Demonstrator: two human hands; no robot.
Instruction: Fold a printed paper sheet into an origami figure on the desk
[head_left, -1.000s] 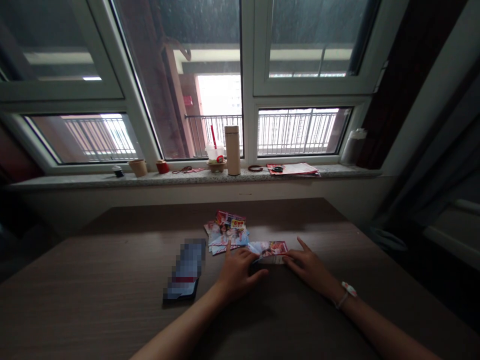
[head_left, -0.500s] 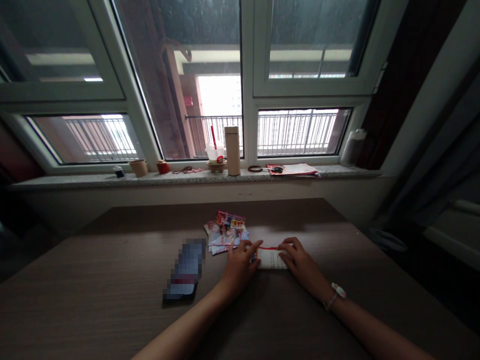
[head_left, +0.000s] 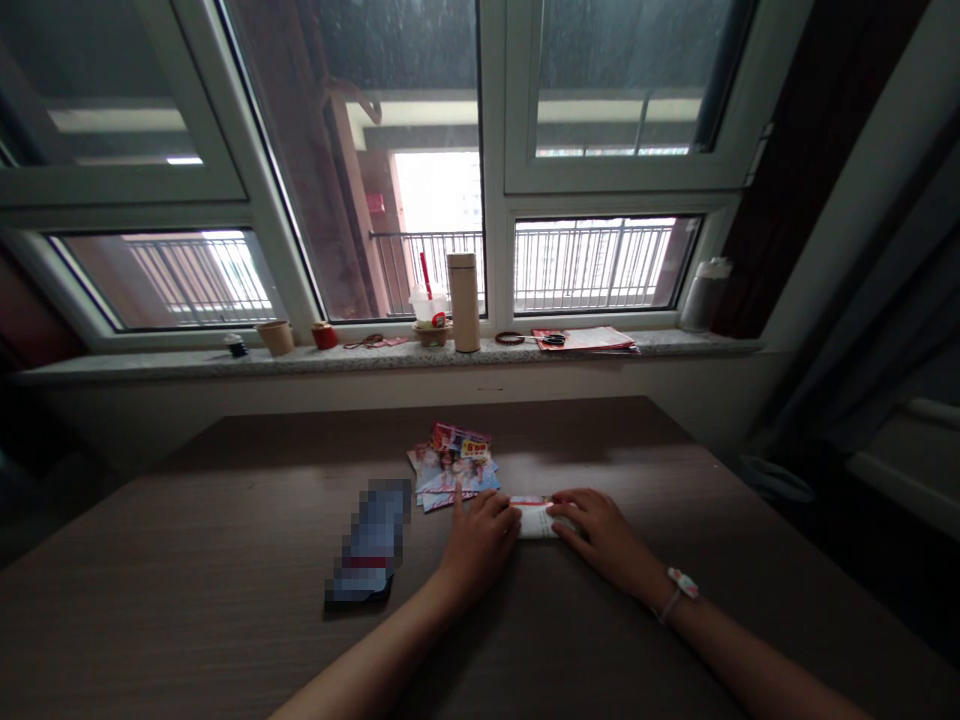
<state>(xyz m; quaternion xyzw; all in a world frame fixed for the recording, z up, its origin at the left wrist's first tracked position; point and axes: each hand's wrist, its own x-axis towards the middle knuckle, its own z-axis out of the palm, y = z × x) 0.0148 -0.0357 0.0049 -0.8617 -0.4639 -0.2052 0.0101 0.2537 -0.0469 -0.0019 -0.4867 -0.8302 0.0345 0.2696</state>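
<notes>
A folded piece of printed paper [head_left: 535, 521], white with a reddish strip along its far edge, lies on the brown table between my hands. My left hand [head_left: 480, 537] grips its left end, thumb on the near side and fingers bent over the top. At the right end, my right hand [head_left: 598, 530] holds the paper with fingers across the fold and thumb near the front edge. Part of the paper is hidden under both hands. Just beyond my left hand sits a loose pile of colourful printed paper pieces [head_left: 454, 462].
A dark, pixelated flat object [head_left: 371, 545] lies left of my left hand. Along the windowsill [head_left: 360, 358] stand a beige flask [head_left: 463, 302], a clear cup with a red straw [head_left: 430, 305], a paper cup [head_left: 277, 337], and papers with scissors [head_left: 553, 340] on them.
The fingers of both hands have come down flatter over the paper. Its raised far edge has folded over, and more white surface with a printed strip shows.
</notes>
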